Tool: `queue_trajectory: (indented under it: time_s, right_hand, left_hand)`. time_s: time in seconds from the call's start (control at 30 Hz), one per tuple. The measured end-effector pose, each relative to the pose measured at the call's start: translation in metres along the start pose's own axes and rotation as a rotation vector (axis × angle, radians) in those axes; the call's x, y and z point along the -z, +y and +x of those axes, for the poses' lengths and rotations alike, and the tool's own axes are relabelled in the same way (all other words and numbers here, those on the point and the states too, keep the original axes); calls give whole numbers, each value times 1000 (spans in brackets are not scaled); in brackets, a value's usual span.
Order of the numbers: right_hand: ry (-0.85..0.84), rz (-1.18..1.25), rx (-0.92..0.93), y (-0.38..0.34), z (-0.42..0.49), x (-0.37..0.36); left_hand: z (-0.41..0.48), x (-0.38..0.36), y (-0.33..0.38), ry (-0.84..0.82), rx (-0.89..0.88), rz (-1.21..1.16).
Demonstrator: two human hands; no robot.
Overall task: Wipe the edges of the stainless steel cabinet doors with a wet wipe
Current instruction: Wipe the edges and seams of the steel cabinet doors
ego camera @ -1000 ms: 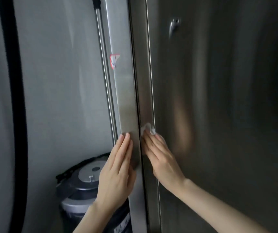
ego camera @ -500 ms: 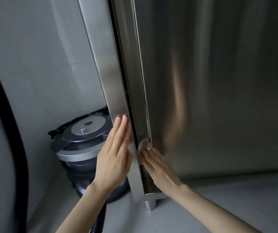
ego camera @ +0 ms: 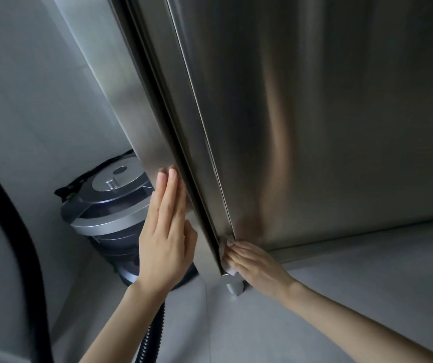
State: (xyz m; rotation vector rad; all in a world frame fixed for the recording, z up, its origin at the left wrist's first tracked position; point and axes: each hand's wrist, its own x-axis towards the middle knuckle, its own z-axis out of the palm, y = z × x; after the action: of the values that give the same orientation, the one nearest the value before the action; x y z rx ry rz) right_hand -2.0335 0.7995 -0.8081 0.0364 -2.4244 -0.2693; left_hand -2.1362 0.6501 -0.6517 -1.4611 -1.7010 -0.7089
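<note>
Crumpled white wet wipe [ego camera: 229, 242] is pressed to btm corner of brushed-steel door [ego camera: 314, 127] by straight-fingered right hand [ego camera: 257, 267]; left hand [ego camera: 165, 239] laid flat, unclenched.

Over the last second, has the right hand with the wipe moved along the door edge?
Yes, downward: the right hand and wet wipe now sit at the door edge's bottom corner, just above the cabinet foot.
</note>
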Motion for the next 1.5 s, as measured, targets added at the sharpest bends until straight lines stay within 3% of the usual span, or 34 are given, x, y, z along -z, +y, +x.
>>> queue_trajectory:
  time_s: [0.27, 0.4, 0.57, 0.73, 0.87, 1.2, 1.5]
  right_hand:
    - [-171, 260, -84, -11, 4, 20]
    - [-122, 392, -251, -2, -1, 76]
    - [-98, 381, -397, 30, -3, 162]
    - [-65, 447, -689, 57, -5, 262]
    - [-173, 276, -620, 83, 8, 361]
    - [-216, -66, -476, 129, 94, 625]
    - [-231, -146, -697, 138, 180, 822]
  left_hand:
    - [-31, -1, 7, -152, 14, -73]
    - [-51, 6, 12, -241, 49, -120]
    - [-22, 15, 39, -314, 15, -277]
    - [53, 31, 86, -370, 8, -463]
    - [134, 57, 123, -388, -72, -550]
    - [375, 174, 191, -421, -307, -666]
    - [515, 303, 225, -453, -435, -768]
